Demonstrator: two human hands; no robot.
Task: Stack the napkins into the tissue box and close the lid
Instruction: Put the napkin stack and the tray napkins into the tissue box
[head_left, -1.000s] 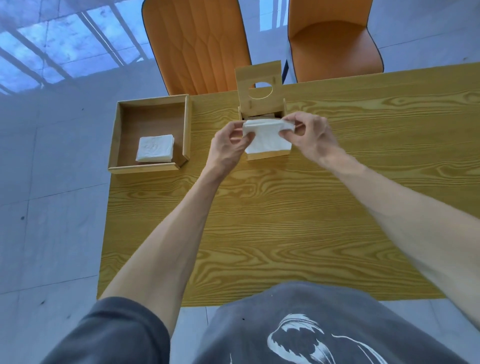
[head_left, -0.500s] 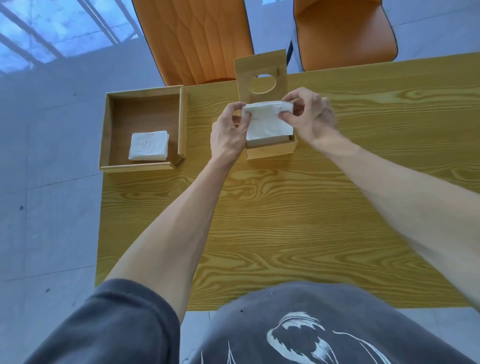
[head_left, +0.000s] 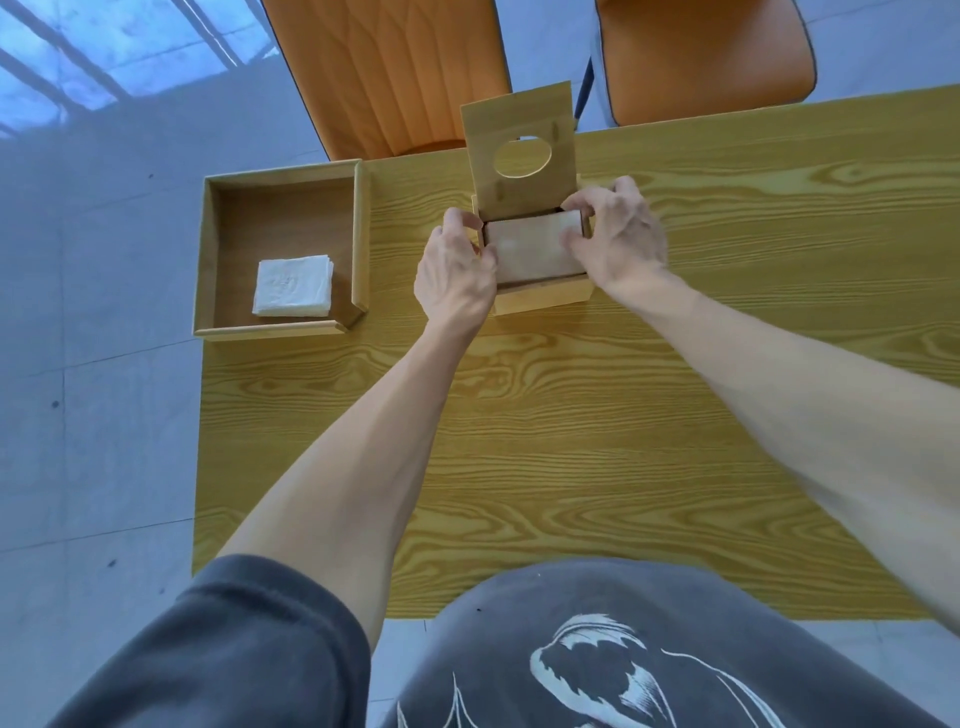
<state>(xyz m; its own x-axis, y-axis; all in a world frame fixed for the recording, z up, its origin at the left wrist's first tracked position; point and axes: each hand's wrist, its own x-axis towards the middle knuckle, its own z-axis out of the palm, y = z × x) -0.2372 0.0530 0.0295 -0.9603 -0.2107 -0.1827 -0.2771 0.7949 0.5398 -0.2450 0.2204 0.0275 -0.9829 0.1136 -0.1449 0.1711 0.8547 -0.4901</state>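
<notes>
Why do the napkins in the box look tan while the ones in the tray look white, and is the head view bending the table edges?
Head view: the napkins sit in shade inside the tissue box, under the raised lid and both hands, so they read tan; the tray stack is openly lit. Head view: wide-angle distortion bows the table edges and stretches the forearms.

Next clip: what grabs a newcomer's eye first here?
Both hands, left hand and right hand, press a napkin down into the tissue box at table centre, its lid standing open behind. To the left, a wooden tray holds more folded napkins.
</notes>
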